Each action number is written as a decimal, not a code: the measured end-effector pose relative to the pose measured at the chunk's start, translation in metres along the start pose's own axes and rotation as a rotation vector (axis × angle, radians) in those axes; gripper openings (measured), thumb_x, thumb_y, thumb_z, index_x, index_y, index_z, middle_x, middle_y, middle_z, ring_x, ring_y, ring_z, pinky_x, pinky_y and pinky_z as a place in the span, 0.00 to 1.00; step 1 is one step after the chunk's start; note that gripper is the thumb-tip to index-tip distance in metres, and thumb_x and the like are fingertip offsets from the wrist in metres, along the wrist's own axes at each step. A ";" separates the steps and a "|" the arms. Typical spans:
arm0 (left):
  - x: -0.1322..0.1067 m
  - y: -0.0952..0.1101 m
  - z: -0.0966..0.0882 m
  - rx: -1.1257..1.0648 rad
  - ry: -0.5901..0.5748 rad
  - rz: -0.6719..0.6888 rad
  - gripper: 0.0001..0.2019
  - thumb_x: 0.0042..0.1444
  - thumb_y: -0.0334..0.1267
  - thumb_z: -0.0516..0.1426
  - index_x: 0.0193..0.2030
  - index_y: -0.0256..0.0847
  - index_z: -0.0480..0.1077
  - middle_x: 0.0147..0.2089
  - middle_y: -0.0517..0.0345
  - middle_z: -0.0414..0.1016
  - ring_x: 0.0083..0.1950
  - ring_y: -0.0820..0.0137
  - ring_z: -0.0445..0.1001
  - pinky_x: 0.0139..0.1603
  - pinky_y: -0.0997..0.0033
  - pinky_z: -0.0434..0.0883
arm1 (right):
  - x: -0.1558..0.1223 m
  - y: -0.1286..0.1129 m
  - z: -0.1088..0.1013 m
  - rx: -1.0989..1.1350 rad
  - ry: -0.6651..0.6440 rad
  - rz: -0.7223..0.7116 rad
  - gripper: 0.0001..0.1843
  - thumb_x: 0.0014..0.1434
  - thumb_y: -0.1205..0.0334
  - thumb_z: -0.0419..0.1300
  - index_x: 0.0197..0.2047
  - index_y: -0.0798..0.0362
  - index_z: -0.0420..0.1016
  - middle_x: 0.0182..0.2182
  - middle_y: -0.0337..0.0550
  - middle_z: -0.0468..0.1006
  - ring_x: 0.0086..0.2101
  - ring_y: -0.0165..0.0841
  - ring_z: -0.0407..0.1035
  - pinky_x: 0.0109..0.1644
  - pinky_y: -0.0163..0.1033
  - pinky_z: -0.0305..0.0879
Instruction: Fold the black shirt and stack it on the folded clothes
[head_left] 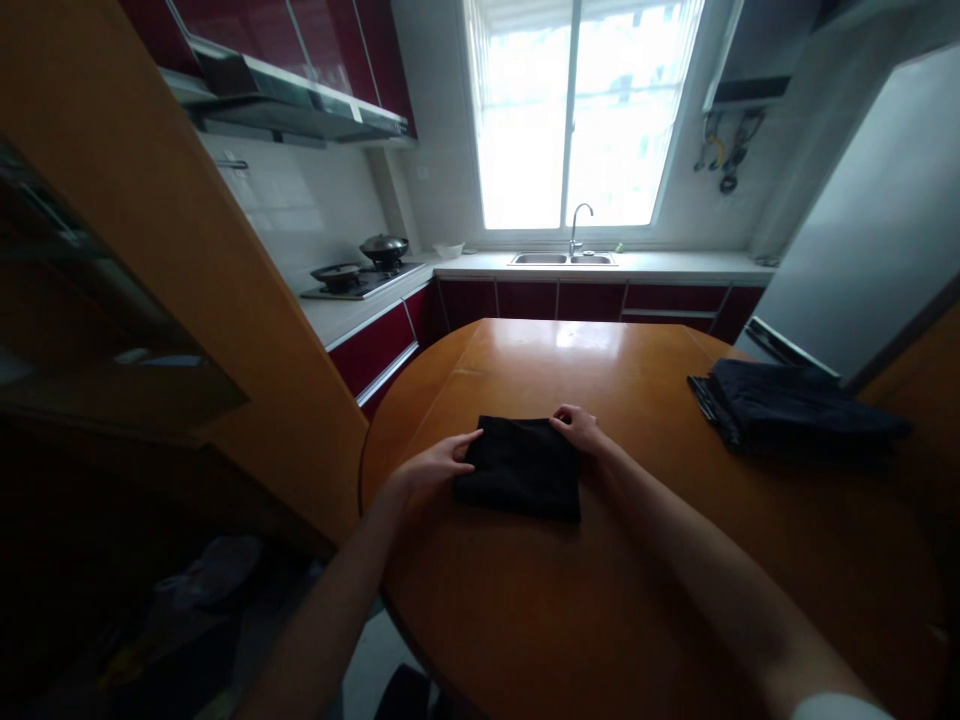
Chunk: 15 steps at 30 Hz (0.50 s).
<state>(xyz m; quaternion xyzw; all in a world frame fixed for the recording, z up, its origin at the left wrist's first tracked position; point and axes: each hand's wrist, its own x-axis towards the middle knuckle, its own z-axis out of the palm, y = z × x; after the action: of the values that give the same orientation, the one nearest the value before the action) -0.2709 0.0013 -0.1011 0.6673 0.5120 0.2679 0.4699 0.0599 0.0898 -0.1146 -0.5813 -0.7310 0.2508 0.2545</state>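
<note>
A folded piece of black cloth (521, 475), perhaps a garment, lies flat on the wooden table in front of me. My left hand (439, 463) is at its left edge, with the thumb and a finger on the fabric and the other fingers partly hidden. At the far right corner, my right hand (577, 428) pinches the cloth between thumb and fingers. Which kind of garment it is cannot be made out.
A stack of folded dark clothes (795, 410) rests on the right side of the oval wooden table (637, 600). Beyond are a sink (540, 259), a stove (364, 283) with two pans and a fridge (877, 220). A wooden cabinet (300, 420) stands close on the left.
</note>
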 end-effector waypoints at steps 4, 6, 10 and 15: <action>0.028 0.034 0.013 0.519 0.195 0.097 0.32 0.59 0.39 0.59 0.70 0.34 0.64 0.76 0.40 0.56 0.76 0.51 0.56 0.74 0.54 0.58 | -0.003 -0.011 0.000 -0.069 0.026 0.035 0.10 0.65 0.57 0.61 0.44 0.50 0.80 0.43 0.45 0.83 0.47 0.40 0.74 0.56 0.47 0.61; 0.045 0.047 0.042 0.663 0.171 0.255 0.29 0.65 0.37 0.52 0.72 0.32 0.61 0.77 0.40 0.53 0.78 0.57 0.51 0.76 0.57 0.52 | -0.009 -0.022 0.005 -0.114 0.091 0.045 0.14 0.67 0.60 0.57 0.51 0.53 0.78 0.52 0.54 0.79 0.55 0.45 0.69 0.60 0.51 0.58; 0.065 0.046 0.101 0.750 0.034 0.271 0.29 0.69 0.40 0.46 0.76 0.35 0.53 0.78 0.42 0.49 0.79 0.58 0.47 0.77 0.50 0.47 | -0.028 -0.038 0.026 -0.251 0.125 -0.116 0.24 0.69 0.64 0.49 0.65 0.56 0.69 0.66 0.58 0.67 0.67 0.44 0.55 0.70 0.54 0.45; 0.055 0.018 0.100 0.613 0.085 0.154 0.34 0.68 0.48 0.50 0.76 0.35 0.52 0.79 0.40 0.44 0.80 0.55 0.40 0.77 0.49 0.34 | -0.038 -0.023 0.036 -0.278 0.074 -0.088 0.26 0.72 0.59 0.46 0.69 0.54 0.65 0.72 0.55 0.58 0.72 0.46 0.46 0.72 0.62 0.41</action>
<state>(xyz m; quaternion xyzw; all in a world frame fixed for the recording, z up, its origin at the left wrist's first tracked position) -0.1613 0.0169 -0.1329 0.8029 0.5359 0.1636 0.2035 0.0264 0.0459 -0.1290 -0.5873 -0.7736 0.1140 0.2089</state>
